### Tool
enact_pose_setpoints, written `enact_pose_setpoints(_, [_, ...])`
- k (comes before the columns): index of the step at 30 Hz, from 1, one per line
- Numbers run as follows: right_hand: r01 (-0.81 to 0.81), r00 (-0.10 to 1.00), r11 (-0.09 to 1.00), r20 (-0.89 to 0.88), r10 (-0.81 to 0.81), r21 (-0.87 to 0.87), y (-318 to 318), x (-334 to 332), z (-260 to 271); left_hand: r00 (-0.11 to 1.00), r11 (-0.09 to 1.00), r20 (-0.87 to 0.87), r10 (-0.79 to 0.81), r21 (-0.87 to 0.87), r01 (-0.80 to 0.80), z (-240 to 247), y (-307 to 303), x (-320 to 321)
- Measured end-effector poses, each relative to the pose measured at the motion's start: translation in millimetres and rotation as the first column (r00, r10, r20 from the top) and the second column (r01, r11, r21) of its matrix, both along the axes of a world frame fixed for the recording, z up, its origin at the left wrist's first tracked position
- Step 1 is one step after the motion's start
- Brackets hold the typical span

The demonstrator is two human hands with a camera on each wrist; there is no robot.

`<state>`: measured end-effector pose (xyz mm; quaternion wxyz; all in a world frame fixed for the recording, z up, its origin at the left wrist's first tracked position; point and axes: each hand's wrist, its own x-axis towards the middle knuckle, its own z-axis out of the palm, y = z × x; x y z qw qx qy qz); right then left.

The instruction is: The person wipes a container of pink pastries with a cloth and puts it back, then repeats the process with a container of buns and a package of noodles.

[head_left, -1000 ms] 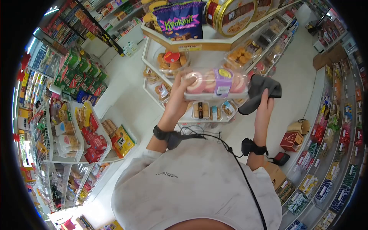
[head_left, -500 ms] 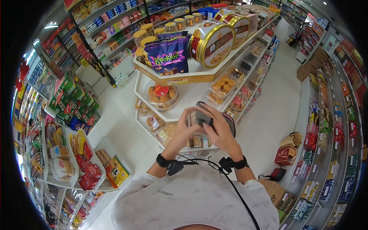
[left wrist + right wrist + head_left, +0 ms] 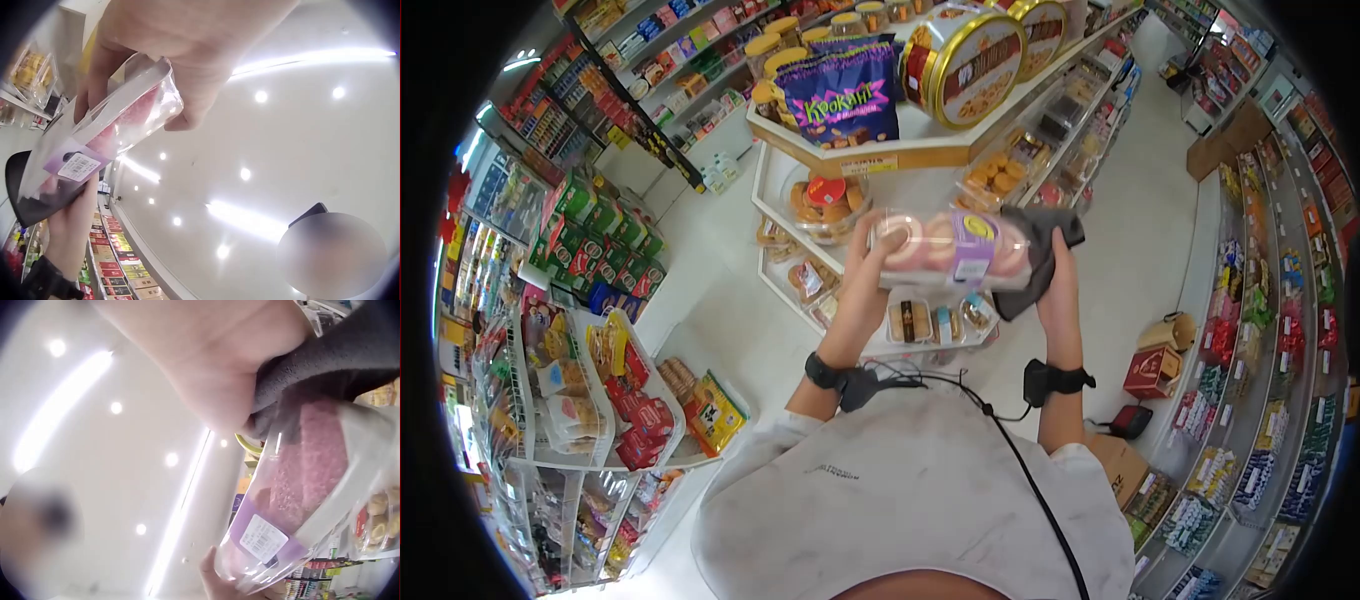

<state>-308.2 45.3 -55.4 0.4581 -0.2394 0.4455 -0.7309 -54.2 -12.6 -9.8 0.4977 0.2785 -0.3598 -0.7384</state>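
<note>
Clear pack is up at approx 12 o'clock from the shirt. L hand grips its 9 o'clock end; R hand grasps grey cloth against its 3 o'clock end. Prob. wiping: best press lightly, as plastic looks thin, & go easy nr purple label.

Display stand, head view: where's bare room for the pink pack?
Middle tier: bare patch between the round cookie tub and yellow pastry boxes; the held pink pack hides part of it. Crowded: top tier, dark bag beside gold-rimmed tin; lower tier, small boxes close together.
</note>
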Motion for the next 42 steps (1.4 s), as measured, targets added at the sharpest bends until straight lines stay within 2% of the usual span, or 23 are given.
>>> enact_pose_setpoints(2, [0.055,0.995,0.997,-0.089,-0.050,0.049,-6,2,-12,1.000,1.000,0.018,0.014,-0.017,-0.013,0,3,-4])
enact_pose_setpoints(5, [-0.063,0.996,0.998,-0.058,0.064,0.021,-6,-1,-5,0.997,0.999,0.070,0.021,-0.051,-0.017,-3,1,-7])
enact_pose_setpoints(6, [-0.077,0.996,0.996,0.038,0.076,0.034,-3,1,3,0.995,0.998,0.096,0.013,-0.062,-0.008,-5,-1,-7])
enact_pose_setpoints(8, [-0.116,0.993,0.991,-0.018,0.117,0.070,1,-3,-2,0.986,0.997,0.165,-0.032,-0.060,0.042,-1,-1,-6])
enact_pose_setpoints(10, [-0.180,0.974,0.978,-0.120,0.193,0.110,4,-12,-6,0.983,0.996,0.160,-0.087,0.002,0.088,-1,-7,-3])
enact_pose_setpoints(14, [-0.338,0.862,0.925,-0.337,0.379,0.173,22,-12,5,0.965,0.978,0.159,-0.210,0.037,0.207,-7,-17,5])
enact_pose_setpoints(16, [-0.421,0.761,0.888,-0.461,0.456,0.184,23,-5,8,0.924,0.970,0.332,-0.189,-0.086,0.229,-6,-15,5])
enact_pose_setpoints(18, [-0.449,0.658,0.830,-0.506,0.558,0.332,27,12,38,0.863,0.932,0.485,-0.143,-0.227,0.282,-3,-10,1])
enact_pose_setpoints(20, [-0.450,0.619,0.822,-0.541,0.569,0.349,24,26,39,0.789,0.857,0.611,-0.064,-0.371,0.357,1,0,-8])
enact_pose_setpoints(24, [-0.441,0.691,0.897,-0.631,0.353,0.018,17,50,29,0.815,0.847,0.577,-0.057,-0.403,0.345,-9,10,-24])
enact_pose_setpoints(27, [-0.375,0.631,0.926,-0.739,0.234,-0.028,14,51,36,0.811,0.863,0.584,-0.036,-0.390,0.320,1,14,-25])
enact_pose_setpoints(30, [-0.221,0.514,0.952,-0.804,0.297,0.211,9,32,26,0.880,0.935,0.475,0.017,-0.319,0.154,-18,1,-20])
enact_pose_setpoints(33, [-0.002,0.702,0.991,-0.705,0.099,0.137,-4,9,-16,0.916,0.921,0.367,0.164,-0.390,-0.008,7,7,-18])
enact_pose_setpoints(34, [0.010,0.835,0.976,-0.538,0.113,0.220,-14,-10,-41,0.937,0.954,0.336,0.101,-0.299,0.004,13,10,-18])
enact_pose_setpoints(35, [-0.043,0.955,0.985,-0.284,0.090,0.168,-15,-9,-37,0.938,0.942,0.317,0.138,-0.335,-0.025,9,9,-20])
enact_pose_setpoints(36, [-0.079,0.997,0.991,-0.004,0.080,0.104,-16,-6,-29,0.939,0.928,0.298,0.173,-0.370,-0.054,1,9,-26])
enact_pose_setpoints(37, [-0.096,0.957,0.995,0.276,0.084,0.033,-17,-3,-21,0.938,0.911,0.278,0.208,-0.404,-0.082,-3,8,-30])
enact_pose_setpoints(38, [-0.108,0.954,0.994,0.279,0.113,-0.033,-14,2,-11,0.939,0.905,0.283,0.197,-0.421,-0.063,-1,10,-31])
enact_pose_setpoints(41, [0.000,1.000,1.000,0.027,0.000,0.007,-14,5,-4,0.950,0.901,0.278,0.141,-0.434,-0.007,-1,13,-32])
enact_pose_setpoints(42, [0.013,1.000,1.000,0.005,-0.013,-0.010,-13,3,-3,0.959,0.908,0.261,0.110,-0.418,0.010,-8,8,-31])
